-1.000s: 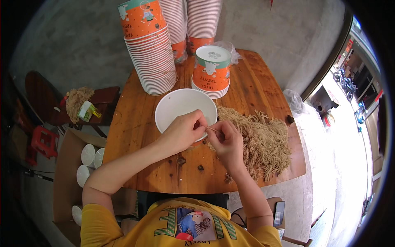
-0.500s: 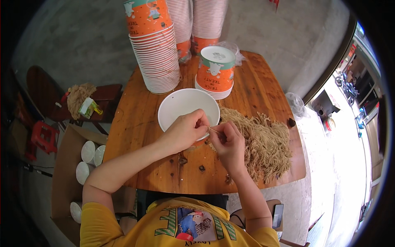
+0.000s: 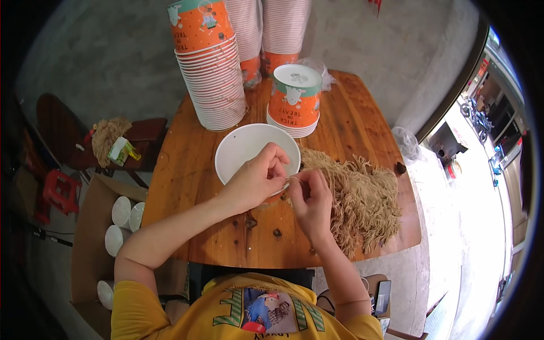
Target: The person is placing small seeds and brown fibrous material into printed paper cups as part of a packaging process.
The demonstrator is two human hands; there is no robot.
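Note:
A paper bucket [image 3: 241,148], white inside and orange outside, stands mouth up on the wooden table in front of me. At its near right rim my left hand [image 3: 258,180] pinches with thumb and fingertips, the index finger arched above. Close beside it, my right hand [image 3: 313,198] is closed in a pinch on a thin tan cord [image 3: 293,178]. The cord spans the small gap between my fingertips, by the rim. How it meets the bucket is hidden by my fingers. A heap of tan cords [image 3: 368,207] lies just right of my right hand.
Behind the bucket stand an upside-down orange bucket stack [image 3: 293,105] and a tall stack of buckets [image 3: 212,85]. More wrapped stacks [image 3: 283,28] rise at the back. Left of the wooden table [image 3: 187,226], a cardboard box [image 3: 90,226] holds several white-bottomed containers. A red stool [image 3: 61,190] is beyond.
My left index finger has lifted a little. My right fingertips have shifted slightly, still pinching the cord. The whole view has drifted a little; the bucket stays in place on the table.

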